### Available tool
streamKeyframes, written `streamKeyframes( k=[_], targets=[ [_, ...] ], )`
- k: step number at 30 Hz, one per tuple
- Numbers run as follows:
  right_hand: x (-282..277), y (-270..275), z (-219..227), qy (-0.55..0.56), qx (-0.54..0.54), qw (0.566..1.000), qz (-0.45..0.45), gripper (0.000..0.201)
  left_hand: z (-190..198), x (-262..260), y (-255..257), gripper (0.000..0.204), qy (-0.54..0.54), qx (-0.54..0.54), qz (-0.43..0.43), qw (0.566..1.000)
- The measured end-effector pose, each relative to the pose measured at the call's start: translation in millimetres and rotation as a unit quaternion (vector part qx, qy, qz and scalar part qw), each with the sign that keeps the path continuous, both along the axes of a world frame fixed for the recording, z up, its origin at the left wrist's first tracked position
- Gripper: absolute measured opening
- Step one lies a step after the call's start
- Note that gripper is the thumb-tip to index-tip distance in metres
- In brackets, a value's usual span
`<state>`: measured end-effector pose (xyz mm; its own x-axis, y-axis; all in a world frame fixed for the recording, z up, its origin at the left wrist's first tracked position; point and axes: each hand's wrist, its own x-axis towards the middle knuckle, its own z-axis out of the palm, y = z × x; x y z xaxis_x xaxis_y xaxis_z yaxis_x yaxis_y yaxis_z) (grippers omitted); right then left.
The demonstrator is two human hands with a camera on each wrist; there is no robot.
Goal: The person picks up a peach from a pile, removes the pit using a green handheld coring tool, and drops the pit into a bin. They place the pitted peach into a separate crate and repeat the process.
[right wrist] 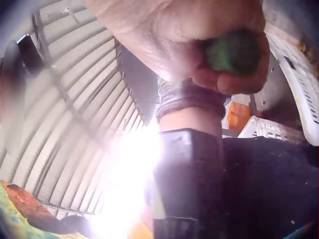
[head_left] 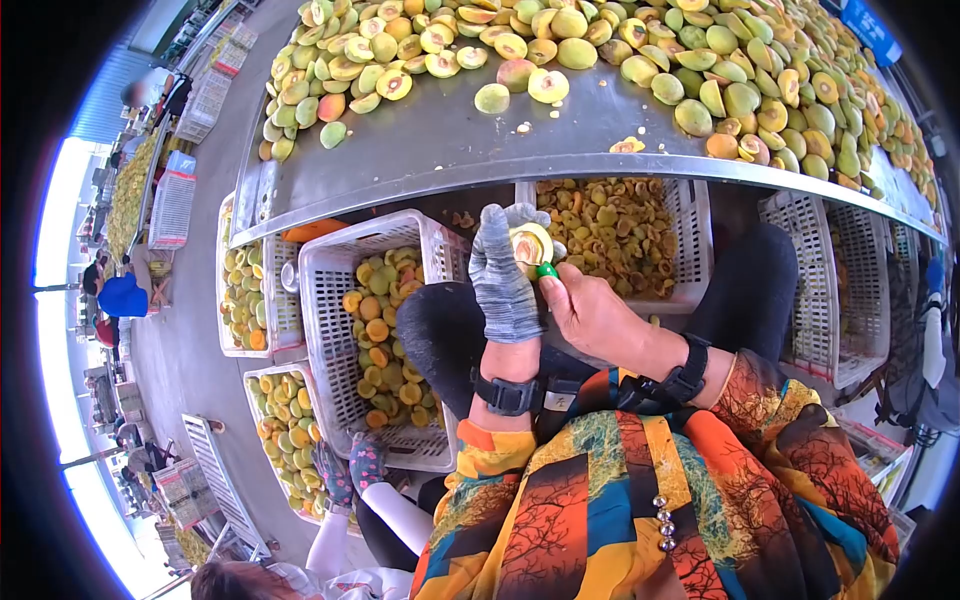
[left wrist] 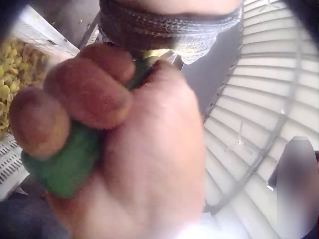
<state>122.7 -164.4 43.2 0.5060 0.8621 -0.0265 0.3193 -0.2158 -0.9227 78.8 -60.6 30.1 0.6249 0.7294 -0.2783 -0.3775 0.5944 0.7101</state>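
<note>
My left hand (head_left: 503, 280), in a grey knit glove, holds a halved yellow-green fruit (head_left: 527, 243) that looks like a peach, its cut face and reddish-brown centre upward. Bare and close beside it, my right hand (head_left: 592, 312) grips a green-handled tool (head_left: 546, 270), thumb along the handle and front end at the fruit. The tool's working tip is hidden. In the left wrist view, bare fingers (left wrist: 84, 94) curl round the thick green handle (left wrist: 75, 159). From the right wrist, the handle's rounded butt (right wrist: 233, 52) shows out of the fist.
Halved fruit (head_left: 575, 52) lies heaped on a metal table (head_left: 420, 130) whose raised edge runs ahead of my hands. Below stand white crates (head_left: 322, 300) of fruit and one crate (head_left: 690, 225) of darker pieces. At lower left, another person's gloved hands (head_left: 366, 462) reach by a crate.
</note>
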Motion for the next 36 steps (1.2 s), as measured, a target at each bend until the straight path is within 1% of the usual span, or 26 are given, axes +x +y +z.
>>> streamKeyframes(
  k=[1,2,3,4,5,6,7,9,10,11,13,17,19,20,21,22,23,25,28,30,31,32,33,34,35,36],
  targets=[
    [-0.7,-0.1,2.6,0.012,-0.002,1.0,0.002,0.029,-2.2,1.1,-0.8,0.038,0.021,0.032,0.014,0.999],
    [1.3,-1.6,7.0,0.014,-0.002,1.0,0.001,0.029,-4.2,1.4,-0.5,0.036,0.016,0.022,0.021,0.999],
    [6.0,-2.3,18.4,0.097,-0.076,0.992,0.038,0.03,-4.8,-0.3,0.5,0.036,0.017,0.021,0.019,0.999],
    [9.6,-3.1,24.2,0.18,-0.148,0.97,0.074,0.031,-4.8,-2.6,3.6,0.037,0.011,-0.006,-0.012,1.0],
    [9.8,-4.5,19.4,0.182,-0.148,0.969,0.071,0.031,-4.9,-5.4,6.1,0.037,0.007,-0.034,-0.044,0.998],
    [9.2,-5.2,12.8,0.122,-0.102,0.984,0.082,0.032,-1.9,-7.3,7.7,0.036,-0.024,-0.057,-0.072,0.995],
    [9.4,-6.0,8.9,0.06,-0.054,0.992,0.094,0.033,2.5,-8.5,8.9,0.036,-0.023,-0.058,-0.072,0.995],
    [9.1,-9.2,7.4,0.051,-0.051,0.992,0.101,0.033,10.0,-10.6,12.1,0.035,0.058,-0.054,-0.105,0.991],
    [8.8,-10.6,7.6,0.042,-0.048,0.992,0.108,0.033,8.8,-12.9,14.7,0.032,0.051,-0.064,-0.132,0.988],
    [9.7,-11.3,6.3,0.043,-0.048,0.992,0.108,0.033,6.1,-13.1,14.6,0.032,0.051,-0.064,-0.132,0.988],
    [12.3,-11.3,3.0,0.007,-0.039,0.993,0.112,0.033,3.6,-13.0,13.9,0.032,0.002,-0.04,-0.163,0.986],
    [24.3,-12.2,2.6,-0.039,-0.076,0.986,0.144,0.033,10.5,-12.2,9.6,0.031,0.009,-0.066,-0.131,0.989],
    [25.0,-10.9,-0.2,-0.069,-0.038,0.982,0.171,0.034,10.4,-13.6,19.2,0.032,0.025,0.04,-0.194,0.98],
    [24.6,-12.5,1.3,-0.068,-0.039,0.982,0.172,0.034,10.4,-13.3,18.9,0.032,0.026,0.04,-0.193,0.98],
    [23.3,-12.5,12.8,0.059,-0.101,0.979,0.164,0.034,10.4,-12.9,17.9,0.032,0.033,0.037,-0.183,0.982],
    [21.3,-12.4,18.8,0.187,-0.161,0.957,0.153,0.036,10.0,-12.2,16.5,0.032,0.041,0.035,-0.174,0.983],
    [18.9,-12.1,17.5,0.189,-0.161,0.957,0.153,0.036,9.1,-11.2,15.0,0.032,0.05,0.032,-0.166,0.984],
    [14.9,-12.8,13.6,0.304,-0.158,0.928,0.146,0.037,-4.3,-11.1,13.8,0.032,0.025,0.018,-0.151,0.988],
    [19.1,-13.3,14.9,0.279,-0.172,0.93,0.164,0.038,-6.7,-15.1,14.7,0.031,0.012,0.013,-0.157,0.987],
    [21.7,-14.3,11.8,0.281,-0.184,0.924,0.182,0.039,0.1,-18.7,20.4,0.029,0.036,0.047,-0.251,0.966],
    [21.8,-15.1,10.8,0.283,-0.196,0.917,0.202,0.039,-0.8,-20.6,23.7,0.029,0.035,0.045,-0.25,0.967],
    [20.6,-15.5,11.5,0.283,-0.197,0.916,0.203,0.039,-2.1,-22.3,28.0,0.028,0.036,0.173,-0.272,0.946],
    [19.1,-14.2,12.9,0.345,-0.207,0.896,0.189,0.04,-2.6,-23.6,31.4,0.027,0.038,0.3,-0.289,0.908],
    [18.0,-12.7,14.1,0.405,-0.215,0.872,0.173,0.04,-2.5,-24.3,31.7,0.025,0.065,0.247,-0.3,0.919],
    [16.9,-13.1,14.8,0.406,-0.214,0.871,0.175,0.04,-6.1,-25.9,31.1,0.025,0.067,0.247,-0.3,0.919],
    [16.3,-14.5,15.3,0.486,-0.221,0.83,0.16,0.041,-13.7,-27.8,30.3,0.025,0.049,0.129,-0.302,0.943]
  ],
)
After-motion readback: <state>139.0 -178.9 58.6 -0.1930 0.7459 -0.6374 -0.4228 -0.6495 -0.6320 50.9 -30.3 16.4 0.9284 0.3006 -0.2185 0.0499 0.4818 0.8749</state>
